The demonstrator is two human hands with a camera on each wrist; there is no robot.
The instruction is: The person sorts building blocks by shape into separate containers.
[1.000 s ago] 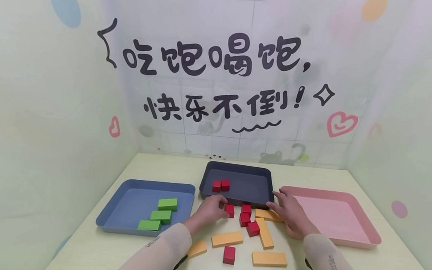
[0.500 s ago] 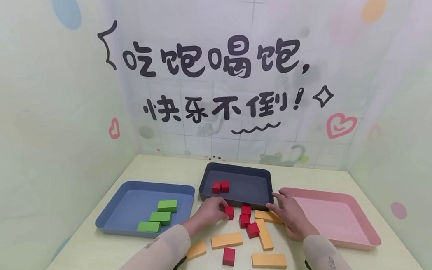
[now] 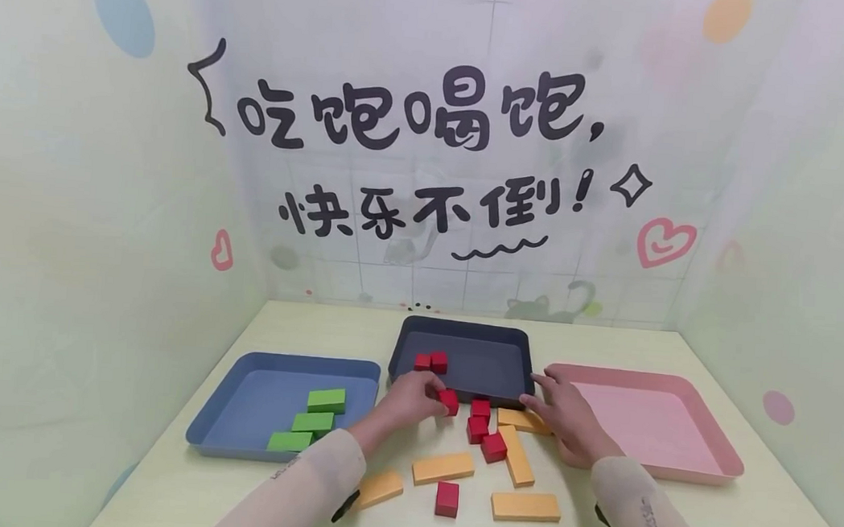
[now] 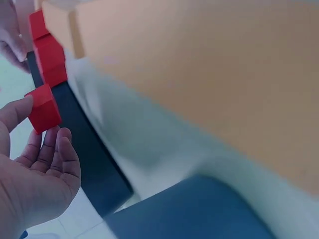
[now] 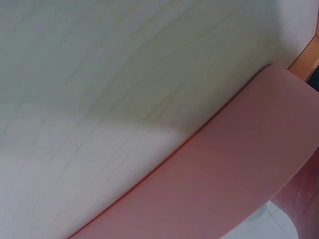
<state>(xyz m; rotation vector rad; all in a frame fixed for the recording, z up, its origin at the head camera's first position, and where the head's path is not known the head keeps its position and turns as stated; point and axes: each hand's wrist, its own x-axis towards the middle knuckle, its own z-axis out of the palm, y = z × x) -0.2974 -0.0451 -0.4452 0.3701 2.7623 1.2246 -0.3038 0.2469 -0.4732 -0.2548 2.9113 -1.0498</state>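
Observation:
Between thumb and fingertips, my left hand [image 3: 410, 400] pinches a red cube [image 3: 448, 402] just in front of the dark tray [image 3: 504, 400]. The left wrist view shows this held cube [image 4: 44, 108] with the thumb on one side and fingers below it. My right hand [image 3: 569, 409] reaches over the near left part of the pink tray [image 3: 653, 407], its extended fingertips at the dark tray's right edge. Two red cubes [image 3: 439, 363] lie inside the dark tray. Three more red cubes [image 3: 478, 429] cluster in front of it, and another red cube [image 3: 447, 499] lies nearer me.
Several yellow-orange blocks [image 3: 444, 468] lie flat on the table [image 3: 345, 335], some beside the clustered cubes. At the left, a blue tray [image 3: 261, 403] holds three green blocks [image 3: 314, 423]. Walls stand behind and at both sides.
My left hand has lifted the red cube a little and moved it toward the dark tray's front edge. The right hand stays at the tray's corner.

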